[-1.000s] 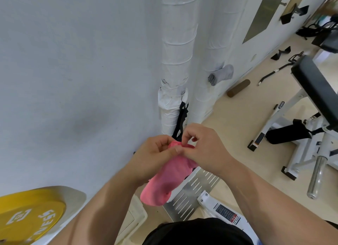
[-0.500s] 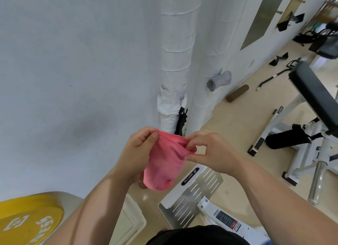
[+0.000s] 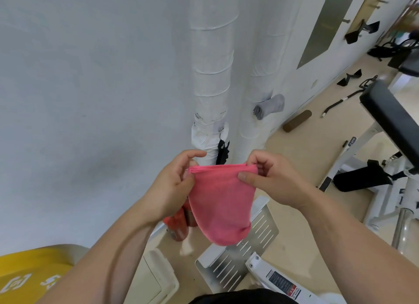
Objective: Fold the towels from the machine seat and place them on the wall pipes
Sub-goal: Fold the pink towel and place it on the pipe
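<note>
A pink towel [image 3: 221, 204] hangs folded in front of me, its top edge stretched level between both hands. My left hand [image 3: 174, 181] pinches the left corner and my right hand [image 3: 269, 179] pinches the right corner. Straight ahead two white wrapped wall pipes [image 3: 212, 76] run up the wall. A folded grey towel [image 3: 268, 106] sits tucked against the right pipe [image 3: 260, 76]. The black padded machine seat [image 3: 394, 120] stands at the right.
A yellow weight plate [image 3: 25, 278] lies at the lower left. A slotted metal footplate [image 3: 240, 258] and a red object [image 3: 179, 224] lie on the floor below the towel. A brown roller [image 3: 297, 121], black handles and a bar lie further back.
My hands have moved apart, spreading the towel's top edge from a bunched clump into a straight line. The camera has tipped slightly, bringing the pipes more overhead.
</note>
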The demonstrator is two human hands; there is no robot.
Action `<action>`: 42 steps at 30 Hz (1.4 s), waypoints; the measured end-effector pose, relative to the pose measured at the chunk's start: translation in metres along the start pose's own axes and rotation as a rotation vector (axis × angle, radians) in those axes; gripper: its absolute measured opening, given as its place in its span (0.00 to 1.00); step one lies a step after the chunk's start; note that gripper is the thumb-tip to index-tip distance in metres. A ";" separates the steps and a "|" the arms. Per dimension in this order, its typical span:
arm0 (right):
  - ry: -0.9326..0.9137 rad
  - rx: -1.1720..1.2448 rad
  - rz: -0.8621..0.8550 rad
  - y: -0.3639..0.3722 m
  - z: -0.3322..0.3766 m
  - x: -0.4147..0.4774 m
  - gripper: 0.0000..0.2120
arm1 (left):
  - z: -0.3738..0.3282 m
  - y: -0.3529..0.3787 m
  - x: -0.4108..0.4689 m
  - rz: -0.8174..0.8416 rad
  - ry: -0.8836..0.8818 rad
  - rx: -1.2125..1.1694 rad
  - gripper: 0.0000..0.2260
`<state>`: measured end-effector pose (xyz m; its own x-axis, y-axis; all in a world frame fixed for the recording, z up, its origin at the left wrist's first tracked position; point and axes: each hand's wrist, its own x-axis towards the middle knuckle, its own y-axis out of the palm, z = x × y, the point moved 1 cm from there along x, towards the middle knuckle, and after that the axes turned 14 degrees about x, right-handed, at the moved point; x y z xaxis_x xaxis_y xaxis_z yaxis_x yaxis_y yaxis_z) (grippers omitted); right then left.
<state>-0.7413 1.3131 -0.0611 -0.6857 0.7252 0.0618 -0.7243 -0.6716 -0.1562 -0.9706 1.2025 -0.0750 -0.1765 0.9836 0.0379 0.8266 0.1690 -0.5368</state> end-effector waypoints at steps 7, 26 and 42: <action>0.002 0.142 0.026 -0.031 -0.009 0.001 0.13 | -0.037 0.026 0.031 0.297 -0.020 0.187 0.32; 0.030 0.630 0.100 -0.172 -0.089 -0.036 0.15 | -0.147 0.151 0.110 0.073 -0.185 0.248 0.25; 0.300 0.173 0.162 -0.196 -0.146 -0.035 0.13 | -0.107 0.128 0.084 -0.509 -0.445 0.145 0.24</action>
<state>-0.5646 1.4412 -0.1765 -0.7592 0.6027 -0.2456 -0.6275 -0.7780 0.0303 -0.8226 1.3138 -0.0502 -0.7520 0.6589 -0.0180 0.5082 0.5622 -0.6524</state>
